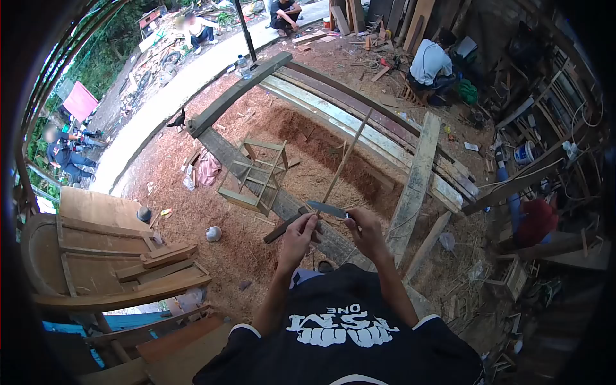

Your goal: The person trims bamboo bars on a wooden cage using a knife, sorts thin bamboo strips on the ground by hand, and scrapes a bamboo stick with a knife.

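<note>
My right hand (pixel 365 233) is closed around the handle of a knife (pixel 328 208), whose broad grey blade points left. My left hand (pixel 299 236) pinches the near end of a long thin wooden stick (pixel 347 154), which reaches away from me. The blade lies across the stick just beyond my left fingertips; whether it touches the wood I cannot tell. Below my hands is a weathered plank (pixel 288 204). A dark wooden block (pixel 277 232) rests beside my left hand. Just past it, a small wooden frame (pixel 255 178) with thin bars stands on the plank.
Thick beams (pixel 418 183) border the work spot, with sawdust (pixel 308 138) across the ground. A water bottle (pixel 244 67) stands on the far beam. Furniture panels (pixel 106 234) lean at left. A person in a white shirt (pixel 431 63) crouches at back right; other people sit farther off.
</note>
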Action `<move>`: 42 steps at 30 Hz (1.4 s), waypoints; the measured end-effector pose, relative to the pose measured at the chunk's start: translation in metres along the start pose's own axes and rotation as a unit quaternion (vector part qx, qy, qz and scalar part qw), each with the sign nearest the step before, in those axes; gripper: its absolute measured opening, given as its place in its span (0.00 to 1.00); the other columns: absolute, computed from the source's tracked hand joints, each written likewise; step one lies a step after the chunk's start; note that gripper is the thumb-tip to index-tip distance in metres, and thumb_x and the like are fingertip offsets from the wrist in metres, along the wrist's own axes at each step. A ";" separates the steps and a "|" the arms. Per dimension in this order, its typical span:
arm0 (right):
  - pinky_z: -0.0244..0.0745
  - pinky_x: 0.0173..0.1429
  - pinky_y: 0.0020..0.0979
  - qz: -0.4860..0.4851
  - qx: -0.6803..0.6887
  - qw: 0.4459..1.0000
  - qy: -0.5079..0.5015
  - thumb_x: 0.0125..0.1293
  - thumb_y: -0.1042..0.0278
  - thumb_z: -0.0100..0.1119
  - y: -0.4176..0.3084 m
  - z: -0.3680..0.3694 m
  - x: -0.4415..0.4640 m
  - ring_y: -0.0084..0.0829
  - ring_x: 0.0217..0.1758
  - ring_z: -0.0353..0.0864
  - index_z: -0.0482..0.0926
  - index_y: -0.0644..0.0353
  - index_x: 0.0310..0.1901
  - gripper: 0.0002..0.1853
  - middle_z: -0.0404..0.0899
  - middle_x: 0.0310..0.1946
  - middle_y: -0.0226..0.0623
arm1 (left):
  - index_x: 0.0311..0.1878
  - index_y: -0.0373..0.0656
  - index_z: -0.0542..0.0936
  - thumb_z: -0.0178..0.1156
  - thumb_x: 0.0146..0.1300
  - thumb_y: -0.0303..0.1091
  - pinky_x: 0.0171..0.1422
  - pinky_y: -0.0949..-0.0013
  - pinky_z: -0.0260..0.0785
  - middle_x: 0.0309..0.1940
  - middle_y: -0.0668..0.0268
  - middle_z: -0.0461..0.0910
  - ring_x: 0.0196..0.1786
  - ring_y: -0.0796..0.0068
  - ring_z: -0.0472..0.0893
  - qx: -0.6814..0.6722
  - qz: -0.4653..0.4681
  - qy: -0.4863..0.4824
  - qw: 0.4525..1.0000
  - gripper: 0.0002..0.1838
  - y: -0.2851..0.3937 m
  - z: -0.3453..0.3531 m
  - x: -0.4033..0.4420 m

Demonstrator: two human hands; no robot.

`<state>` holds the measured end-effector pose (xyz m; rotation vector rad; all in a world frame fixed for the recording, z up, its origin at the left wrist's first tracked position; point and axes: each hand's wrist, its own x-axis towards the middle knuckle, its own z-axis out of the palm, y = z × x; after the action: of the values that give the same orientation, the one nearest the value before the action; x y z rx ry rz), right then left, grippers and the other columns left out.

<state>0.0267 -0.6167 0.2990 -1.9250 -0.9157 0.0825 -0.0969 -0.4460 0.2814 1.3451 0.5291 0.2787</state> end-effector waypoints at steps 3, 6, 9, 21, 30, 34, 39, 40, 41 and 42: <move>0.74 0.50 0.46 -0.045 -0.028 0.998 -0.027 0.72 0.64 0.62 -0.018 0.000 -0.002 0.51 0.46 0.81 0.81 0.61 0.47 0.10 0.82 0.39 0.46 | 0.53 0.38 0.82 0.55 0.80 0.39 0.29 0.76 0.66 0.30 0.67 0.83 0.26 0.86 0.74 0.029 -0.007 -0.020 0.999 0.14 -0.004 -0.001 0.001; 0.74 0.52 0.45 -0.047 -0.027 0.998 -0.039 0.72 0.63 0.62 -0.019 0.008 -0.010 0.51 0.46 0.81 0.80 0.61 0.49 0.11 0.82 0.39 0.46 | 0.47 0.36 0.83 0.55 0.79 0.36 0.32 0.73 0.67 0.32 0.65 0.85 0.28 0.84 0.74 0.145 0.030 -0.031 0.988 0.13 -0.007 0.002 -0.002; 0.74 0.55 0.45 -0.007 -0.026 0.998 -0.056 0.72 0.62 0.63 -0.022 0.007 -0.014 0.50 0.48 0.82 0.80 0.62 0.48 0.12 0.83 0.40 0.46 | 0.41 0.34 0.84 0.57 0.77 0.33 0.33 0.71 0.65 0.30 0.65 0.85 0.28 0.83 0.74 0.189 0.077 -0.031 0.978 0.12 0.001 0.010 -0.013; 0.75 0.47 0.42 -0.023 -0.072 0.995 -0.064 0.68 0.58 0.67 -0.020 0.005 -0.030 0.45 0.37 0.84 0.84 0.59 0.47 0.13 0.84 0.34 0.42 | 0.43 0.33 0.84 0.59 0.71 0.25 0.38 0.69 0.73 0.30 0.58 0.85 0.31 0.75 0.84 0.241 0.092 -0.062 0.964 0.07 0.010 0.002 -0.034; 0.74 0.39 0.50 0.053 -0.160 0.973 0.159 0.70 0.54 0.64 0.064 -0.018 -0.020 0.48 0.35 0.83 0.85 0.56 0.40 0.13 0.84 0.33 0.44 | 0.60 0.32 0.83 0.60 0.76 0.31 0.36 0.74 0.72 0.27 0.67 0.81 0.33 0.86 0.78 0.203 0.018 -0.029 0.979 0.16 0.025 -0.025 -0.059; 0.72 0.38 0.51 0.113 -0.228 0.954 0.160 0.72 0.55 0.61 0.020 -0.073 -0.005 0.50 0.34 0.82 0.84 0.55 0.44 0.12 0.83 0.31 0.45 | 0.58 0.33 0.84 0.58 0.78 0.33 0.32 0.76 0.71 0.25 0.67 0.81 0.31 0.86 0.79 0.132 0.032 -0.048 0.990 0.15 -0.017 -0.049 -0.075; 0.72 0.43 0.46 0.016 -0.128 0.989 0.079 0.71 0.60 0.63 0.000 -0.003 -0.023 0.49 0.37 0.81 0.82 0.59 0.43 0.11 0.82 0.31 0.45 | 0.53 0.35 0.79 0.56 0.79 0.36 0.34 0.73 0.73 0.30 0.66 0.83 0.34 0.81 0.83 0.142 0.000 -0.086 0.986 0.13 0.001 -0.040 -0.045; 0.72 0.43 0.46 0.026 -0.081 0.996 0.037 0.70 0.61 0.64 -0.011 0.006 -0.026 0.50 0.38 0.81 0.82 0.61 0.43 0.11 0.82 0.32 0.45 | 0.54 0.35 0.78 0.55 0.79 0.36 0.35 0.73 0.73 0.31 0.65 0.84 0.35 0.81 0.83 0.119 0.015 -0.089 0.989 0.12 0.002 -0.034 -0.041; 0.72 0.43 0.46 0.015 -0.058 0.998 0.034 0.70 0.62 0.64 -0.016 0.015 -0.027 0.50 0.38 0.81 0.82 0.62 0.43 0.11 0.82 0.33 0.46 | 0.54 0.36 0.77 0.55 0.80 0.36 0.37 0.73 0.73 0.32 0.65 0.84 0.35 0.81 0.83 0.096 0.029 -0.091 0.991 0.12 0.004 -0.031 -0.038; 0.72 0.43 0.46 0.004 -0.035 0.999 0.031 0.70 0.63 0.64 -0.021 0.022 -0.028 0.50 0.38 0.81 0.81 0.62 0.43 0.11 0.82 0.33 0.46 | 0.57 0.36 0.75 0.54 0.80 0.36 0.40 0.73 0.74 0.33 0.65 0.82 0.35 0.81 0.81 0.094 0.022 -0.116 0.989 0.13 0.006 -0.030 -0.034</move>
<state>-0.0146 -0.6127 0.2948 -1.9853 -0.8799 -0.0042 -0.1404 -0.4356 0.2900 1.5513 0.3371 0.1076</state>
